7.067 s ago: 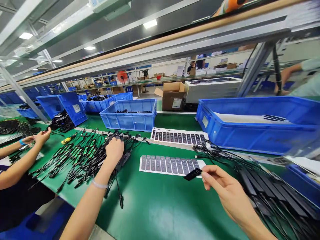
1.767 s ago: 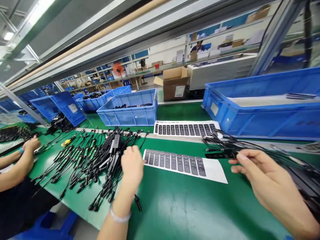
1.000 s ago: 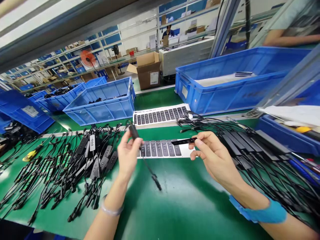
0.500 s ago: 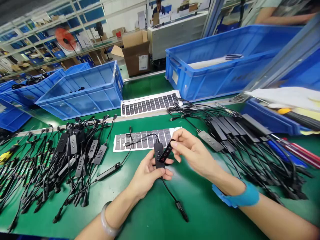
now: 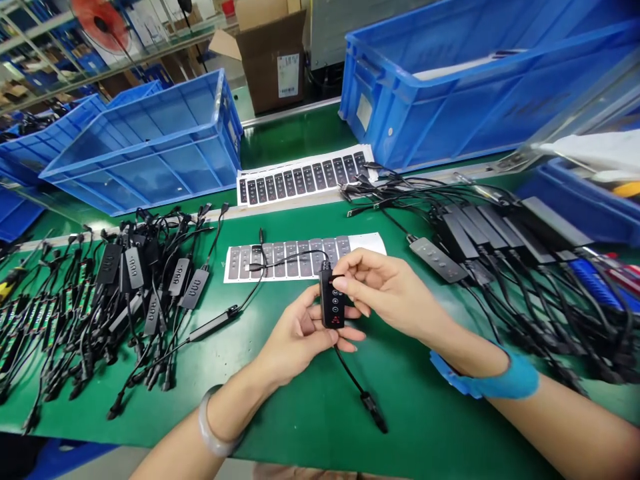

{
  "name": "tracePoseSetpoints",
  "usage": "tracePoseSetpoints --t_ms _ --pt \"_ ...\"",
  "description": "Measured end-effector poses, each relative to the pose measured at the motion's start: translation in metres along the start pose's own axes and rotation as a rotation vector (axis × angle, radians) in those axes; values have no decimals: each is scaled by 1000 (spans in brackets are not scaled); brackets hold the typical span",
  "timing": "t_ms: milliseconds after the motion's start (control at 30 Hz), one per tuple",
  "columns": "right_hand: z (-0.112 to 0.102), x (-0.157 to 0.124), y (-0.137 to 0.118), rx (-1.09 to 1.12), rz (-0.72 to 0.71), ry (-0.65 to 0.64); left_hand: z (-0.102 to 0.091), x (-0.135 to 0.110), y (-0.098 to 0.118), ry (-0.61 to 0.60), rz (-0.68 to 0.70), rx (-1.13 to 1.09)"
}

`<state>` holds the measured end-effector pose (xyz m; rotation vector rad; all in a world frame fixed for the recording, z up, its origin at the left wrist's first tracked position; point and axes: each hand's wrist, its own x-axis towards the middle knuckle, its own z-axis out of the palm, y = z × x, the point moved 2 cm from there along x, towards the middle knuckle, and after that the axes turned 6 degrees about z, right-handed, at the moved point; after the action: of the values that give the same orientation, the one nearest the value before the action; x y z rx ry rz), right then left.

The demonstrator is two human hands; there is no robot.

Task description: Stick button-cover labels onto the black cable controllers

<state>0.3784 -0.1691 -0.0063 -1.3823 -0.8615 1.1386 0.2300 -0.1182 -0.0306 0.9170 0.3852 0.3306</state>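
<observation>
Left hand: we see the left hand (image 5: 303, 333) clamped around the black rectangular plastic controller (image 5: 325, 297), thumb near its lower end
Right hand: we see the right hand (image 5: 385, 290) pinched on the upper end of the thin black label strip with white icons and a red mark (image 5: 335, 308)
Controller position: held above the green table (image 5: 250, 413), cable at each end
Strip position: along the controller's face; we can't tell how much is stuck
Label sheet: white sheet with grey labels (image 5: 367, 245), just beyond our hands, black cable across it
Right side: dark grey controllers with black cables (image 5: 440, 260), piled
</observation>
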Motion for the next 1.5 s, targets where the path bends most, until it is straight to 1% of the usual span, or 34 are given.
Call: tracePoseSetpoints --t_ms 300,533,833,1267,1400,1500 --pt "-1 0 0 -17 6 20 -1 0 -1 -27 12 -3" --pt "-1 0 3 -40 -9 31 0 0 -1 -29 18 1" --pt "-3 1 2 -9 -24 27 0 0 -2 -20 2 17" --pt "-2 0 3 -27 -18 34 -1 -1 -3 -31 11 14" --pt "-2 -1 4 -37 -9 48 -1 0 -3 -29 5 18" --pt "-1 -1 5 -38 25 59 0 0 -3 -20 -3 17"
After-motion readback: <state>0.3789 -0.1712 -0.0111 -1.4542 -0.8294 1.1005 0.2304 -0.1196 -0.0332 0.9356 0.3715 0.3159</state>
